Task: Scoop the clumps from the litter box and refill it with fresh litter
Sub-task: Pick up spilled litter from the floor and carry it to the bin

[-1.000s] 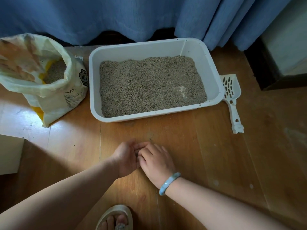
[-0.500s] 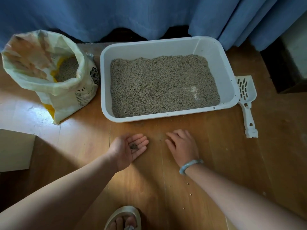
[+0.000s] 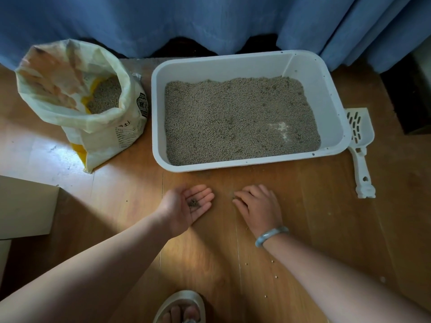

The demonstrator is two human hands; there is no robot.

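Note:
A white litter box [image 3: 156,113] filled with grey litter [image 3: 233,117] stands on the wooden floor in front of a blue curtain. An open bag of fresh litter [image 3: 105,127] stands to its left. A white slotted scoop [image 3: 360,145] lies on the floor at the box's right side. My left hand [image 3: 186,207] is palm up below the box, with a few dark litter grains [image 3: 193,203] lying on the flat fingers. My right hand [image 3: 258,206], palm down, has its fingertips on the floor beside it, touching a stray grain [image 3: 233,197].
Loose litter grains [image 3: 272,262] are scattered on the floor near my right forearm. A pale cardboard box [image 3: 23,206] sits at the left edge. A dark piece of furniture [image 3: 410,94] stands at the right. My sandalled foot [image 3: 182,308] shows at the bottom.
My hands were pressed together a second ago. They have parted: the left turned palm up with grains on it, the right moved right to the floor. The view shifted slightly.

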